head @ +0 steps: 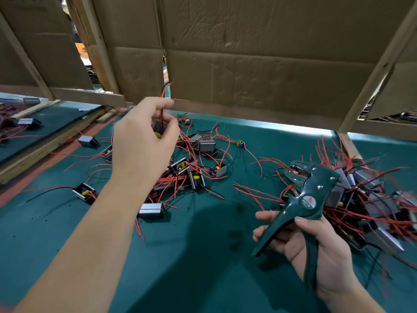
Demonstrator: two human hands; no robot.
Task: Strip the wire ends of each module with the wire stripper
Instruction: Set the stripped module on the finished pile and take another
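Your left hand (144,141) is pinching a small module with red wires (158,131) at ten o'clock; your right hand (320,249) is gripping the dark green wire stripper (309,195) at four o'clock

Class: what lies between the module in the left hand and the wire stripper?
In the head view, loose modules trailing red wires lie scattered on the green mat between the held module and the wire stripper.
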